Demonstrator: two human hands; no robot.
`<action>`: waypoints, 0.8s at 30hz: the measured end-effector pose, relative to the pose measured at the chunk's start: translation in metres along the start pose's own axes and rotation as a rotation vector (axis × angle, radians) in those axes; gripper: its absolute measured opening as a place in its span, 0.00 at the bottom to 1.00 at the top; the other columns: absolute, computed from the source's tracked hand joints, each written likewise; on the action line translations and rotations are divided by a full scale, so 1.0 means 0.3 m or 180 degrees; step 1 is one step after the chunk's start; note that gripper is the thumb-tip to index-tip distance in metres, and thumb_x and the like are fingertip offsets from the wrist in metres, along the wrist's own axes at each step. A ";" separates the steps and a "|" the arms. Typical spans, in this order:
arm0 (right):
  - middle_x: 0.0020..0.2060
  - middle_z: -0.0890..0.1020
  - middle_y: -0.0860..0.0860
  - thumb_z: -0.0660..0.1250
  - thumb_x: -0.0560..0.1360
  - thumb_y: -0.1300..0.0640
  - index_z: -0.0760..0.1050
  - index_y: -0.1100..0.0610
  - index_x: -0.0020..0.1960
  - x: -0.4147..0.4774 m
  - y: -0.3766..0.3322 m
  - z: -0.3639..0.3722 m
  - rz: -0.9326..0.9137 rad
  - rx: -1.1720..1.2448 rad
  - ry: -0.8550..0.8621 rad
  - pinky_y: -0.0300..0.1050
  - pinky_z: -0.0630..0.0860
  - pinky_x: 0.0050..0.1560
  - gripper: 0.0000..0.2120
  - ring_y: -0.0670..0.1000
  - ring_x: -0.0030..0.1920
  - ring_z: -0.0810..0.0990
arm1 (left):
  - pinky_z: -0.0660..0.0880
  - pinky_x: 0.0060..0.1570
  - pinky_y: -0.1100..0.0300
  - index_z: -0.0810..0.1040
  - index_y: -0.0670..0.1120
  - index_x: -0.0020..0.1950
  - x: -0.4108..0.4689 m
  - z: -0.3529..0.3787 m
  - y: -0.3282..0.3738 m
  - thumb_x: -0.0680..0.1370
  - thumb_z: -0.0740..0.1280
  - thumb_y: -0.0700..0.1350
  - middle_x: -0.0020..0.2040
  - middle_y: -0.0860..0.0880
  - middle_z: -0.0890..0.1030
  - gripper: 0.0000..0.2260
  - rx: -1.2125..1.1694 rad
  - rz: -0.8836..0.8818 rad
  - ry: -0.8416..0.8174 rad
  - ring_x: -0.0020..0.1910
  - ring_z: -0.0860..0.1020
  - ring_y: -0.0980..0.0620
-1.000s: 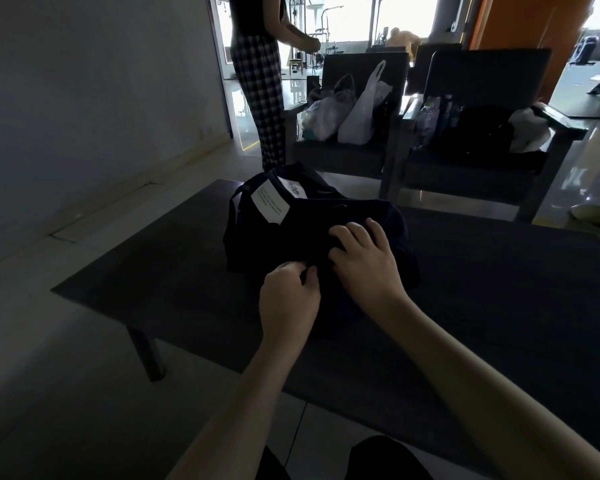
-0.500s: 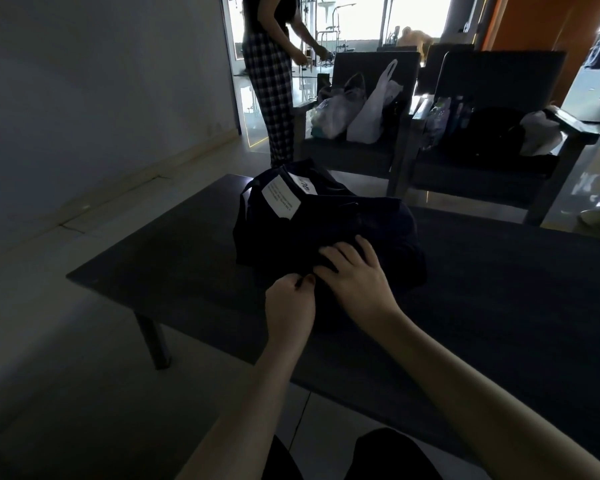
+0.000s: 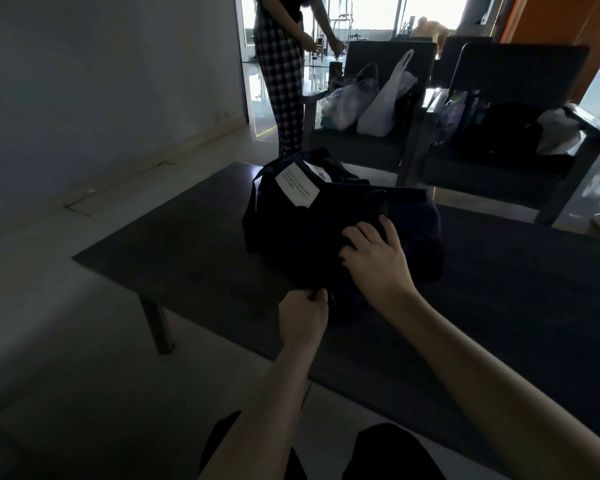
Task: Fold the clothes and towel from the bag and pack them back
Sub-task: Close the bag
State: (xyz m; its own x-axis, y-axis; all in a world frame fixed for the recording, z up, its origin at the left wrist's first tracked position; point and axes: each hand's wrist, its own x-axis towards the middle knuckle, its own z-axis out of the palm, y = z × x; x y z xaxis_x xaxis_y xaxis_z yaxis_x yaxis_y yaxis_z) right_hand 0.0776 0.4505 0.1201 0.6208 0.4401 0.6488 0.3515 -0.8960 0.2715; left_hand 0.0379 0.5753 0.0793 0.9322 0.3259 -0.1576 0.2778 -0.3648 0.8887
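A dark navy bag (image 3: 291, 233) with a white label (image 3: 297, 186) sits on the dark low table (image 3: 174, 237). My left hand (image 3: 303, 315) is at the bag's near edge, fingers curled and pinching something small and dark there, probably a zipper pull. My right hand (image 3: 374, 258) rests on top of the bag, fingers bent and pressing into the fabric. The bag looks closed and its contents are hidden.
Two dark armchairs stand behind the table; one (image 3: 371, 147) holds plastic bags (image 3: 371, 102), the other (image 3: 513, 161) dark items. A person in checked trousers (image 3: 283, 74) stands at the back left. The wall (image 3: 101, 81) is on the left.
My left hand has drawn back toward me along the bag's near edge, away from my right hand. My right hand stays on the bag's top.
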 end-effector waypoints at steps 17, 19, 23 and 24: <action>0.45 0.81 0.54 0.78 0.59 0.64 0.81 0.58 0.37 0.024 0.045 0.037 0.0429 0.0243 -0.0153 0.53 0.78 0.45 0.10 0.57 0.48 0.80 | 0.75 0.48 0.57 0.83 0.46 0.46 0.033 0.132 -0.074 0.76 0.63 0.53 0.44 0.49 0.81 0.13 0.0716 -0.0555 -0.0722 0.46 0.79 0.49; 0.45 0.81 0.53 0.79 0.59 0.64 0.81 0.58 0.37 0.024 0.047 0.033 0.0435 0.0279 -0.0171 0.53 0.78 0.44 0.10 0.57 0.48 0.80 | 0.76 0.54 0.51 0.83 0.49 0.47 0.033 0.158 -0.100 0.75 0.62 0.56 0.48 0.49 0.82 0.14 0.0904 -0.0530 -0.0579 0.51 0.78 0.48; 0.46 0.81 0.54 0.78 0.59 0.63 0.81 0.58 0.37 0.014 0.045 0.027 0.0374 0.0291 -0.0202 0.53 0.78 0.45 0.09 0.57 0.49 0.80 | 0.74 0.56 0.49 0.82 0.50 0.50 0.046 0.178 -0.102 0.76 0.61 0.57 0.51 0.50 0.82 0.15 0.1225 -0.0502 -0.0510 0.58 0.76 0.48; 0.46 0.81 0.54 0.78 0.59 0.63 0.81 0.58 0.36 0.010 0.043 0.028 0.0370 0.0299 -0.0210 0.54 0.78 0.45 0.09 0.57 0.50 0.80 | 0.73 0.57 0.49 0.82 0.49 0.51 0.048 0.179 -0.103 0.76 0.61 0.57 0.53 0.50 0.81 0.16 0.1265 -0.0489 -0.0519 0.60 0.75 0.47</action>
State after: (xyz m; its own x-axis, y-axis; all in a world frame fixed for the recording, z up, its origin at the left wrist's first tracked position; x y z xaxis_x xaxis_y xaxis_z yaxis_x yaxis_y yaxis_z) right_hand 0.0901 0.4408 0.1197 0.7046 0.3394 0.6231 0.3365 -0.9330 0.1276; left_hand 0.0552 0.5443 0.0265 0.8888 0.2724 -0.3687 0.4535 -0.6397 0.6206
